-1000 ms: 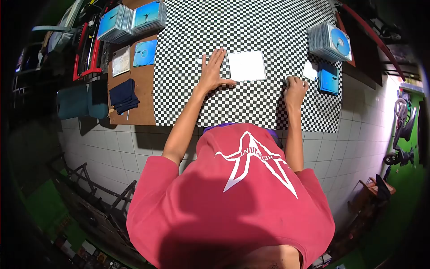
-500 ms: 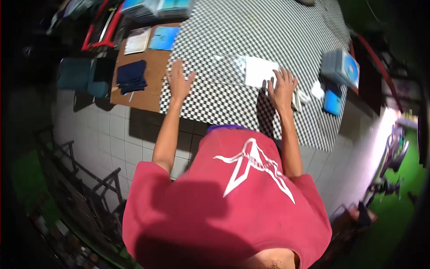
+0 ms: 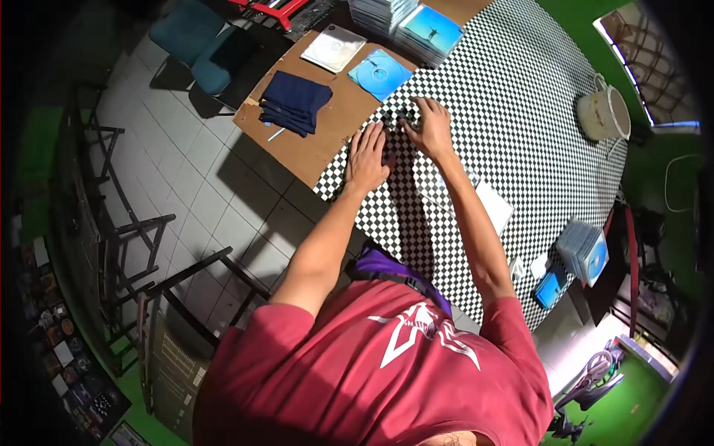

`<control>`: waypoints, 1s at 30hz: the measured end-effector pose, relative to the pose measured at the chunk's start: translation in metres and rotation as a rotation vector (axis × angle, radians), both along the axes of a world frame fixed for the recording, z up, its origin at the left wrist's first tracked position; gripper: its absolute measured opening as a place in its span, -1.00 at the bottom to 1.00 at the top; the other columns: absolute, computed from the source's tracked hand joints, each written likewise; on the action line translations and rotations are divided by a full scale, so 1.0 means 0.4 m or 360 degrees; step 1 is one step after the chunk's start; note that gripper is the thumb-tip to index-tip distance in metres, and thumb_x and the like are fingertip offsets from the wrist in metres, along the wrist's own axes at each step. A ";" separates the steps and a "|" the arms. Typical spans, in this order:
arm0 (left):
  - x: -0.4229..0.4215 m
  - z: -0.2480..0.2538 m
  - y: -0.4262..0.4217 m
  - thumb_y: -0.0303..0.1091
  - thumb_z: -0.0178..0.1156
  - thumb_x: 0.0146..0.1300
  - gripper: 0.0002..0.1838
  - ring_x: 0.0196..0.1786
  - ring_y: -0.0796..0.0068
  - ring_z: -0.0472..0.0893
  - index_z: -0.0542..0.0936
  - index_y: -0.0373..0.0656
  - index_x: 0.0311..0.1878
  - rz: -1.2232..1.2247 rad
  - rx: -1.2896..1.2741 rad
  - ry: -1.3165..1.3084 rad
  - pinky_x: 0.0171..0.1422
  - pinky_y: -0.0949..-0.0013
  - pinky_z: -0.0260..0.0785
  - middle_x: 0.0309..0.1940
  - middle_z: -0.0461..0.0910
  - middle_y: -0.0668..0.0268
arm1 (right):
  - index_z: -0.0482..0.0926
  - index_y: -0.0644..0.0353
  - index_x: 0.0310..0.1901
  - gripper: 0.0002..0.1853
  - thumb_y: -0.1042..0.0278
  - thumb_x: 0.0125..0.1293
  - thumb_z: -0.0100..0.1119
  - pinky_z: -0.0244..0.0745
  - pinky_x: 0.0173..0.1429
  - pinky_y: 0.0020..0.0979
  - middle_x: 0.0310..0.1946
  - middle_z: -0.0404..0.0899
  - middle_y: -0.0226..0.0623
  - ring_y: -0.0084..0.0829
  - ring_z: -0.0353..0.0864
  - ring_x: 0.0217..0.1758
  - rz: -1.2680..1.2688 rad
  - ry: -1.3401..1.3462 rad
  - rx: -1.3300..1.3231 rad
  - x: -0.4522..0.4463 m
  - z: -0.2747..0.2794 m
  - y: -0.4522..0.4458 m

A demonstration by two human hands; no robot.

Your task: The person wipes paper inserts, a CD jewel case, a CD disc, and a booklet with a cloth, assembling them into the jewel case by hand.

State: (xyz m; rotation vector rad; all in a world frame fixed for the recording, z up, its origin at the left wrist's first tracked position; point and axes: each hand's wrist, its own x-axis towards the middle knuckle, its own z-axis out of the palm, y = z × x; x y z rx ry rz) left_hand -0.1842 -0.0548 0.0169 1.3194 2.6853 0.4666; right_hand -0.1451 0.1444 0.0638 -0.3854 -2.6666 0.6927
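Note:
My left hand (image 3: 367, 160) lies flat on the black-and-white checkered cloth (image 3: 513, 89), near its left edge, palm down with nothing in it. Just up and to the right, my right hand (image 3: 433, 130) rests on the same cloth, thumb and fingers apart and holding nothing visible. Dark shadow falls between the two hands. Beside my right forearm lie a white sheet (image 3: 494, 208) and a clear plastic piece (image 3: 433, 186), partly covered by the arm. A blue disc cover (image 3: 379, 74) sits on the brown board beyond my hands.
On the brown board (image 3: 297, 160) are folded navy cloth (image 3: 296, 100), a pale disc cover (image 3: 332, 48) and stacked blue cases (image 3: 430, 33). Another case stack (image 3: 584, 249) and a blue packet (image 3: 549, 290) are at right. A worn bucket (image 3: 606, 113) stands at the far edge.
The view has turned left. My right hand has left the white sheet and moved across to the cloth's left edge, close to my left hand, which stays flat on the cloth.

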 end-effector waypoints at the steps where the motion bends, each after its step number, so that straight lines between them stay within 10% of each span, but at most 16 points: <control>1: -0.003 -0.009 0.004 -0.33 0.32 0.06 -0.18 0.68 0.14 0.04 0.36 -0.46 0.42 0.0017 0.0074 -0.0004 0.78 0.02 -0.26 0.58 0.18 -0.01 | 0.53 0.18 0.23 -0.36 0.13 0.14 0.49 0.26 0.43 0.01 0.19 0.56 -0.03 0.01 0.46 0.32 -0.0002 0.0010 0.0028 -0.051 -0.016 0.000; 11: -0.012 -0.011 0.011 -0.03 0.12 0.44 -0.36 0.68 0.14 0.05 0.49 -0.42 0.34 0.0019 -0.0240 -0.0036 0.77 0.03 -0.31 0.52 0.30 -0.03 | 0.31 0.26 0.32 -0.03 -0.28 0.08 0.49 -0.01 0.52 0.29 0.42 0.24 0.29 0.25 0.17 0.53 -0.0241 -0.0255 0.0224 -0.323 -0.113 -0.040; 26: -0.009 -0.022 0.014 -0.12 0.28 0.27 -0.32 0.69 0.20 0.02 0.43 -0.28 0.38 0.0065 0.0131 -0.0027 0.75 0.04 -0.22 0.57 0.19 0.07 | 0.40 0.12 0.29 0.01 -0.12 -0.21 0.69 0.00 0.47 0.20 0.22 0.37 0.09 0.15 0.20 0.42 -0.0190 -0.0076 0.0001 -0.341 -0.106 0.022; 30: -0.010 0.004 0.020 -0.05 0.21 0.28 -0.27 0.66 0.17 0.08 0.39 -0.29 0.43 0.0095 -0.0103 -0.0195 0.75 0.02 -0.23 0.53 0.26 0.05 | 0.42 0.14 0.27 -0.05 0.05 -0.18 0.73 0.37 0.36 -0.08 0.08 0.49 -0.06 -0.12 0.48 0.23 -0.0139 0.0261 -0.0566 -0.274 0.041 0.026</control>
